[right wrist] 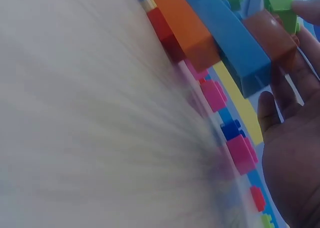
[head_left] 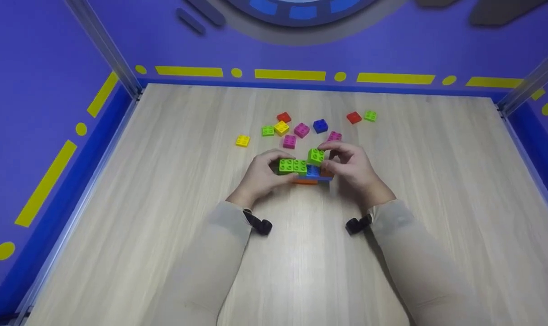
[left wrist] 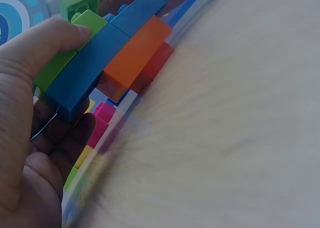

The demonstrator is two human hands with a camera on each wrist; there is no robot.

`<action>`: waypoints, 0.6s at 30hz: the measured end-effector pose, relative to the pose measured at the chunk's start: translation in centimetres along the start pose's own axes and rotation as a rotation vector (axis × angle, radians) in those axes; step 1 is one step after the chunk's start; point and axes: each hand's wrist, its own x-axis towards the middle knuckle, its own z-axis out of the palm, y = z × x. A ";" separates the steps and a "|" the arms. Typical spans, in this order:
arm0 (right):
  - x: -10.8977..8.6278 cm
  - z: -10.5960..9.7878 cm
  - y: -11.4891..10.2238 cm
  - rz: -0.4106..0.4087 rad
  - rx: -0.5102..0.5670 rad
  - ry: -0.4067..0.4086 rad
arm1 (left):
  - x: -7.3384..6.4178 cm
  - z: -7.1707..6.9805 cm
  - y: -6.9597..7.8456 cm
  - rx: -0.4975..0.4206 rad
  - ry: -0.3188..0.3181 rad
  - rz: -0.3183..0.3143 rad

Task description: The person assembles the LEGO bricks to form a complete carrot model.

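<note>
Stack (head_left: 308, 177) stands on the table (head_left: 296, 262), beyond two pale sleeves (head_left: 197, 271) with black cameras (head_left: 264, 227) at the wrists. The left hand (head_left: 260, 175) grasps its left end, thumb on the near side. A red brick (left wrist: 155, 65) lies lowest, then an orange brick (left wrist: 135, 57), then a blue layer (left wrist: 90, 62); two green bricks (head_left: 286, 165) top the left end, a brown brick (right wrist: 270, 37) the right. The right hand (head_left: 354, 165) pinches a third green brick (head_left: 316, 156) just above the blue studs (head_left: 313, 170) between these. Farther off lie a yellow brick (head_left: 242, 141) and three pink bricks (head_left: 289, 141), next a loose green brick (head_left: 267, 131), a second yellow brick (head_left: 281, 128) and a blue brick (head_left: 320, 126), and farthest two red bricks (head_left: 354, 117) and a green one (head_left: 370, 116). Behind rises a purple wall (head_left: 156, 45) with yellow marks (head_left: 290, 74).
</note>
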 end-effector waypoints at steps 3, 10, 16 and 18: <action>0.0 0.1 0.0 -0.018 -0.015 -0.037 | 0.1 0.0 0.0 0.000 0.001 0.004; -0.1 0.0 0.0 0.008 -0.059 -0.075 | 0.2 0.1 -0.2 -0.007 -0.008 0.016; 0.0 -0.1 0.0 0.039 -0.089 -0.097 | 0.1 0.1 -0.3 -0.020 -0.004 0.012; 0.0 -0.1 0.0 0.038 -0.085 -0.101 | 0.1 0.1 -0.3 -0.020 -0.001 0.012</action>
